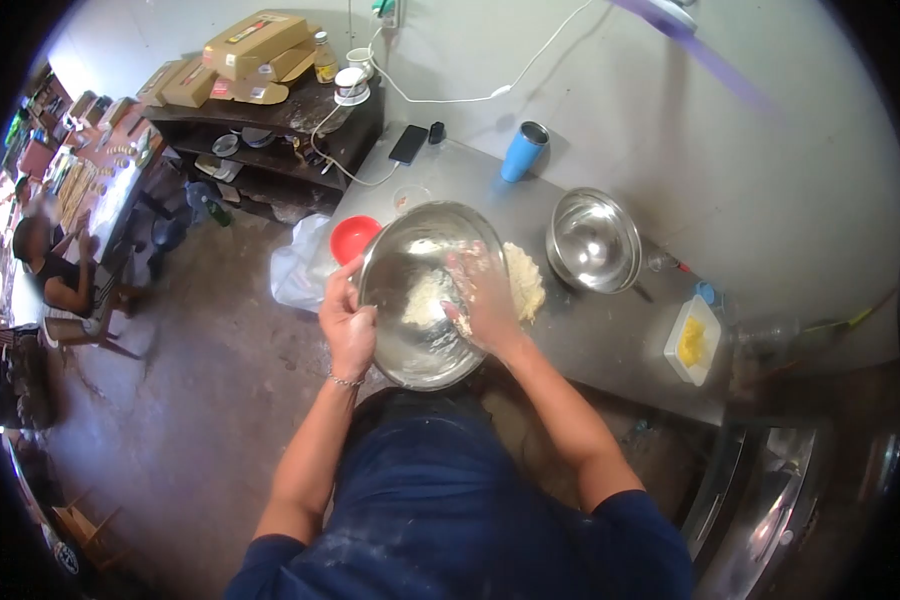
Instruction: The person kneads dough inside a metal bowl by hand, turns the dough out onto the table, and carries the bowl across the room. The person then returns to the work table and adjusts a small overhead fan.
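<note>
A large steel mixing bowl is tilted toward me at the table's near edge. My left hand is closed on its left rim, the thumb outside. Inside the bowl is my right hand, blurred, with dough stuck to the fingers; thumb and fingers look apart. Pale floury dough lies at the bottom of the bowl, and smears coat its wall. Just right of the bowl, a crumbly mound of dough rests on the metal table, partly hidden by the bowl and my right hand.
A red bowl stands left of the mixing bowl. Farther right are an empty steel bowl and a white tray of yellow food. A blue tumbler and a phone sit at the back. A person sits far left.
</note>
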Demonstrator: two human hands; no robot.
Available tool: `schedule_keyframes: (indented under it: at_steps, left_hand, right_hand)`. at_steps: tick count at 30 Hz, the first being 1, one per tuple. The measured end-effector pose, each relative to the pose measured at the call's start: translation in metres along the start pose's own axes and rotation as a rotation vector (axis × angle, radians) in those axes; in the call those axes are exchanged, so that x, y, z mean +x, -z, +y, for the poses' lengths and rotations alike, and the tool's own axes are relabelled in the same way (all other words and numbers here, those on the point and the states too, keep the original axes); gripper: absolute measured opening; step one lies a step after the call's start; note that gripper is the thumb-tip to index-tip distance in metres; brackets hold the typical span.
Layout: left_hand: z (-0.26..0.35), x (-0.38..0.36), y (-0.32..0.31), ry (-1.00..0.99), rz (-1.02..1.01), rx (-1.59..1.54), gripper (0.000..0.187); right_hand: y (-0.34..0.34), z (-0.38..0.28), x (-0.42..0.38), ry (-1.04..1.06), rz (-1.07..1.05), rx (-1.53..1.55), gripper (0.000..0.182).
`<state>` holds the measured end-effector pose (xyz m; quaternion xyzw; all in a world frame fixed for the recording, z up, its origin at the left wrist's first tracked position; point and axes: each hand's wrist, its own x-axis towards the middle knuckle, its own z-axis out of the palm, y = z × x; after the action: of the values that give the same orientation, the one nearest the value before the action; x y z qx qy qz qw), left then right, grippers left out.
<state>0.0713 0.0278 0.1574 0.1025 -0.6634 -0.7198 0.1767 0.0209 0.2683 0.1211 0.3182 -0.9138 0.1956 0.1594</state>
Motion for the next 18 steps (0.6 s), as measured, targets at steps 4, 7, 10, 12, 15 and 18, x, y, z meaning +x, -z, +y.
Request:
schedule_keyframes:
  at_steps: [4, 7, 10, 12, 15, 18]
  left_hand:
    - [-0.004, -0.001, -0.001, -0.03, -0.068, -0.08, 0.041]
    - [-0.009, 0.0, 0.003, -0.116, -0.096, -0.12, 0.025]
    - [-0.01, 0.004, 0.008, -0.14, -0.041, -0.179, 0.029]
    - [-0.011, 0.007, 0.013, -0.127, -0.001, -0.195, 0.03]
    - [-0.01, 0.012, 0.022, -0.107, 0.026, -0.173, 0.029]
    - [-0.003, 0.016, 0.016, -0.14, 0.001, -0.186, 0.028]
  right_hand:
    - [-0.035, 0.009, 0.008, 0.07, -0.175, -0.066, 0.067]
    - [-0.056, 0.017, 0.009, -0.021, -0.333, -0.3, 0.069]
    - [-0.096, 0.002, -0.02, -0.068, -0.333, 0.054, 0.069]
    - [-0.094, -0.003, -0.017, -0.126, -0.426, 0.335, 0.067]
    - [-0.051, -0.019, 0.02, -0.167, -0.523, 0.409, 0.067]
    - [-0.061, 0.002, 0.048, -0.083, -0.298, 0.091, 0.067]
